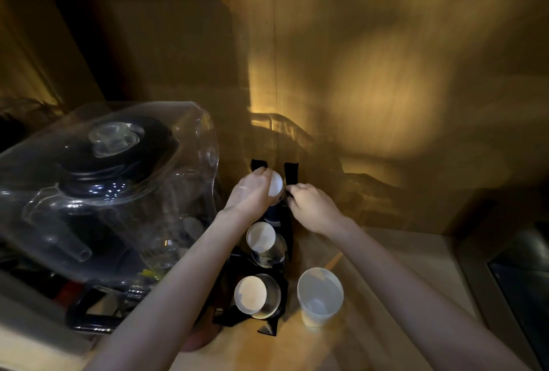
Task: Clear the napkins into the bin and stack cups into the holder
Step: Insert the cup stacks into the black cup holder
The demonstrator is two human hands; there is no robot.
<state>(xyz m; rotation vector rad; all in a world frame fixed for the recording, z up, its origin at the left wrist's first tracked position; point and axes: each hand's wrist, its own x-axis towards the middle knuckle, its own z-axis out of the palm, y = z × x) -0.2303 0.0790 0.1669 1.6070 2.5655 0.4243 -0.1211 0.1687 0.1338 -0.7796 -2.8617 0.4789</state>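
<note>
At the top slot of the black cup holder (288,222), a cup (275,188) lies on its side with its white base facing the camera, held in the left hand (252,192), whose fingers curl around its wall. The right hand (312,207) is just beside it, fingers pinched on the holder's right upright. Below, two more cups sit in the holder on their sides: a middle cup (261,238) and a lower cup (252,295). A white cup (319,296) stands upright on the wooden counter (386,266) just right of the holder's foot, apart from both hands. A large clear jug (113,180) sits to the left.
</note>
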